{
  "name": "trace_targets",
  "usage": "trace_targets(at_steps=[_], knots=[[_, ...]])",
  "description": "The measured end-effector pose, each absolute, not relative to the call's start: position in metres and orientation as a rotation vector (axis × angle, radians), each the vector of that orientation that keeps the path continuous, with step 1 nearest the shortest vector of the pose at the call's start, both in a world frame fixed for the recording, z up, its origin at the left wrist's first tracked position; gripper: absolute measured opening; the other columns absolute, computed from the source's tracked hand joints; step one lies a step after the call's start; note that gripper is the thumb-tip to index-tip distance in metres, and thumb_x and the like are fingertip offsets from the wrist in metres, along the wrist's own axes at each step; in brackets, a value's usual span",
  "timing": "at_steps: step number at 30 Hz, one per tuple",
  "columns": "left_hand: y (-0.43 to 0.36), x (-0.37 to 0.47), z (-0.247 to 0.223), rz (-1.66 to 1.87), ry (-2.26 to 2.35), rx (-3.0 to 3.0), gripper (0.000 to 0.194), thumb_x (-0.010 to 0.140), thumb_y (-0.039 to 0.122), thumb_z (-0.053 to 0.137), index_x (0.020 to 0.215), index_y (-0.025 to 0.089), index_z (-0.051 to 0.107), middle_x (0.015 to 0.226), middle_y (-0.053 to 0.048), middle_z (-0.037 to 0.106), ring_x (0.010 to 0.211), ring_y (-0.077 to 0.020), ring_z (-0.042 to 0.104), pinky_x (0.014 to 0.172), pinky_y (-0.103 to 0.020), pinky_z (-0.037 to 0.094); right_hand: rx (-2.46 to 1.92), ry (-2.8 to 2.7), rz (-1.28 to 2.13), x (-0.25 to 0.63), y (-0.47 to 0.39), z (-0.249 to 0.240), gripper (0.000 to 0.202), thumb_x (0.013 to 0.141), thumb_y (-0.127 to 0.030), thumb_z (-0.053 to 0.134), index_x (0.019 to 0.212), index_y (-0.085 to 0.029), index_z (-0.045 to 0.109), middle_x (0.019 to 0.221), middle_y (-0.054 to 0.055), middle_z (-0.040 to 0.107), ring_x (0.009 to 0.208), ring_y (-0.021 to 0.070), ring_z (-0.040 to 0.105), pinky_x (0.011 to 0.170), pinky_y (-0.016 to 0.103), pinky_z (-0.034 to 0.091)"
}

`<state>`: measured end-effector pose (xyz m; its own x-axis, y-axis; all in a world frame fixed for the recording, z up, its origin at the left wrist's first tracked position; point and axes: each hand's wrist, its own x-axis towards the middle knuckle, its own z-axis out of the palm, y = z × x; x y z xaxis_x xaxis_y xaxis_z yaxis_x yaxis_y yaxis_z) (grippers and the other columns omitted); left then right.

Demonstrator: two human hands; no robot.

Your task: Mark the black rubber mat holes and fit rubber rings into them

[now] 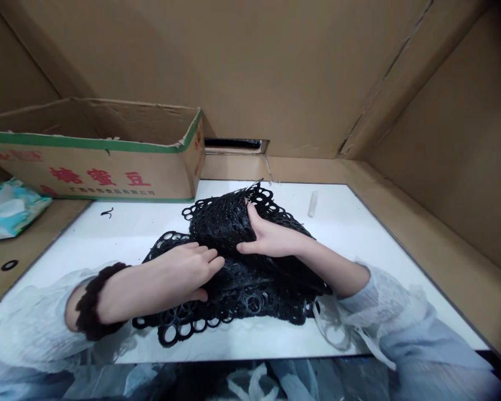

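Note:
A folded black sheet of joined rings (250,298), lacy and full of round holes, lies bunched on the white table. My left hand (187,270) rests on its left part, the fingers curled and closed on the ring sheet. Against the raised fold on the right is my right hand (271,234), with thumb and index finger spread apart on the black material. Its other fingers are hidden, partly behind the hand and the fold.
A cardboard box (87,175) with a green rim stands at the back left, beside a tissue pack (14,209). A small clear tube (313,204) lies back right. A black ring (9,265) and a black scrap (107,213) lie left. Cardboard walls (250,72) enclose the white table (371,267).

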<state>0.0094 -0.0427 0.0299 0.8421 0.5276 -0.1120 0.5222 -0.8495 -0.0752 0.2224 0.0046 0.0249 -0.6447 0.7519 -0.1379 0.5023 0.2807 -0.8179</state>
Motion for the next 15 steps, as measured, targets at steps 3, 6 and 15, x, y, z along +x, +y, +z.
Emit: trace_targets(at_steps=[3,6,15], knots=[[-0.041,0.005,0.031,0.205,-0.873,-3.051,0.023,0.072,0.025,0.066,0.089,0.020,0.052,0.083,-0.001,0.057,0.074,-0.0177,0.055,0.065,-0.027,0.038,-1.155,-2.286,1.300,0.222,0.004,0.025,0.109,0.073,-0.021,0.058,0.131,-0.002,-0.032,0.142,0.023,0.025,0.126,0.0271,0.036,0.107,0.041,0.028],[-0.040,-0.001,0.035,0.169,-0.857,-3.127,0.014,0.076,0.022,0.060,0.088,0.021,0.053,0.084,0.000,0.058,0.075,-0.0165,0.055,0.065,-0.027,0.039,-1.135,-2.285,1.318,0.223,0.005,0.024,0.109,0.074,-0.023,0.058,0.130,-0.002,-0.033,0.142,0.024,0.023,0.127,0.0251,0.035,0.107,0.040,0.026],[-0.038,0.010,0.046,-0.122,-0.865,-2.631,0.017,0.084,0.010,0.041,0.078,0.015,0.055,0.076,-0.005,0.058,0.071,-0.0193,0.053,0.069,-0.034,0.040,-1.163,-2.368,1.276,0.221,0.001,0.023,0.135,0.056,-0.039,0.075,0.132,-0.005,-0.031,0.146,0.025,0.002,0.132,0.0324,0.022,0.108,0.044,0.021]])
